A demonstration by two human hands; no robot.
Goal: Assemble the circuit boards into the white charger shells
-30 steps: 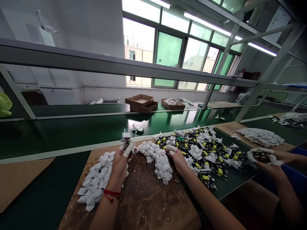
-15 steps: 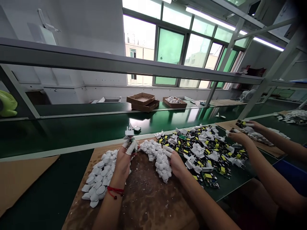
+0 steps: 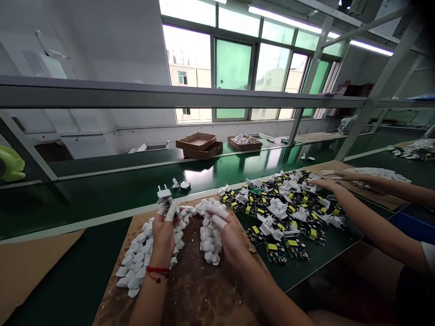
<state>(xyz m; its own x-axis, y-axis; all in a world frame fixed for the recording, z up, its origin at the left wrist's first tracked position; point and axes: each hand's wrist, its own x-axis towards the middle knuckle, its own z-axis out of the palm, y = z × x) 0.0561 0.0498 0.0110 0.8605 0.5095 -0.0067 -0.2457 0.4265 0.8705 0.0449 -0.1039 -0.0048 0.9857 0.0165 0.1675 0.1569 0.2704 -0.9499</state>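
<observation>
- Two bare hands work over a worn brown board (image 3: 204,290) lying on the green worktop (image 3: 68,290) in the head view.
- The left hand (image 3: 163,228), with white finger cots on its fingertips and a red string at the wrist, is pinched shut on a small white two-pin plug assembly (image 3: 165,195), held upright above the far edge of the board, pins pointing up.
- The right hand (image 3: 227,228), also in white finger cots, rests on a heap of small white rounded plastic shells (image 3: 207,235); its fingers are curled into the heap, and whether it grips one shell cannot be told.
- More of these white shells (image 3: 136,258) lie in a second heap under and left of the left hand.
- Right of the board sits a pile of green circuit boards with yellow parts and white plug pieces (image 3: 288,213).
- A co-worker's two hands (image 3: 326,179) reach into the far side of that pile.
- Three loose white plug parts (image 3: 180,184) lie on the glossy green conveyor belt (image 3: 102,190) beyond the board.
- Brown cardboard trays (image 3: 199,145) stand on the far shelf, near the windows.
</observation>
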